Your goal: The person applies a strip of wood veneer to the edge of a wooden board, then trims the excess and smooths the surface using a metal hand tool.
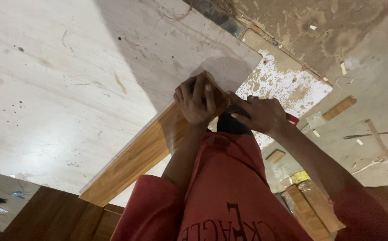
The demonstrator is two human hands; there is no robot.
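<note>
Dusty concrete floor (372, 89) strewn with wood offcuts (339, 108) and chips. Left hand (197, 99) clamped, fingers curled, over upper end of brown laminate strip (136, 158); right hand (260, 114) pinched closed just beside it, contents not discernible. Strip edging large pale board (69, 89), long axis running lower left to upper right. Red shirt (229, 187) blocking lower view; paint-flecked panel (283, 82) beyond.
</note>
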